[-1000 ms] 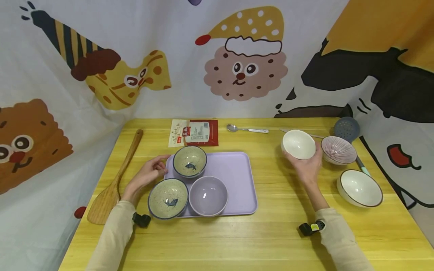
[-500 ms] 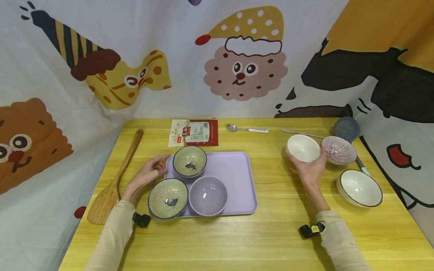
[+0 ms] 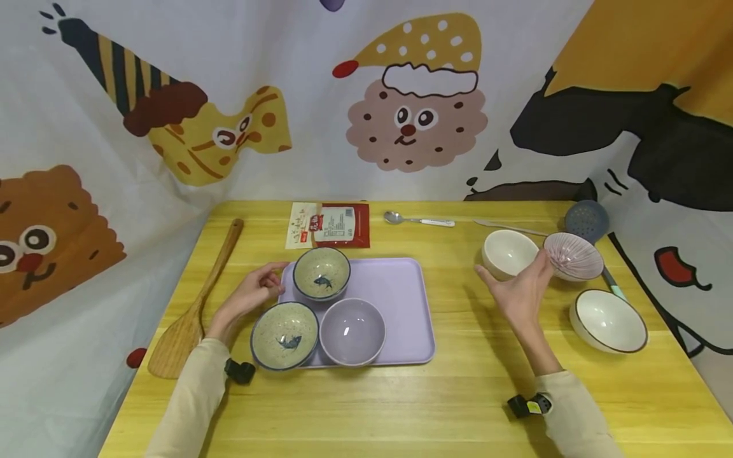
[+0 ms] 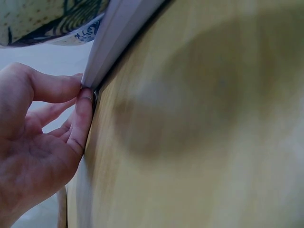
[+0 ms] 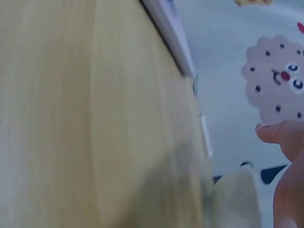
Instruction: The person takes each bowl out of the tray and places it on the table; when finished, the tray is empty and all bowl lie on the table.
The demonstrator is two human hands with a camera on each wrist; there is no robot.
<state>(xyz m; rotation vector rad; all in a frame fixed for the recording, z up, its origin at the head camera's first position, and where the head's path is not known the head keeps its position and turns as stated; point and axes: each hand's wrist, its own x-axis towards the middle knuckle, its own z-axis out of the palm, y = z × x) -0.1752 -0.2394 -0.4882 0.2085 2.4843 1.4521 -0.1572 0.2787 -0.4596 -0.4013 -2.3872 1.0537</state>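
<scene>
My left hand is at the left edge of the lilac tray, and the left wrist view shows thumb and index finger pinching the tray's rim. On the tray stand a small speckled fish bowl, a larger speckled fish bowl overhanging the front left corner, and a plain mauve bowl. My right hand is spread just in front of a small white bowl, thumb away from its side. The bowl stands on the table, its front edge partly hidden by the fingers.
Right of the white bowl are a striped bowl, a brown-rimmed white bowl and a grey skimmer. A knife, a spoon and a food packet lie at the back. A wooden spatula lies left.
My right hand has moved the white bowl slightly right and toward me, set it down and let go, the thumb now lifted off. The left hand has stayed at the tray.
</scene>
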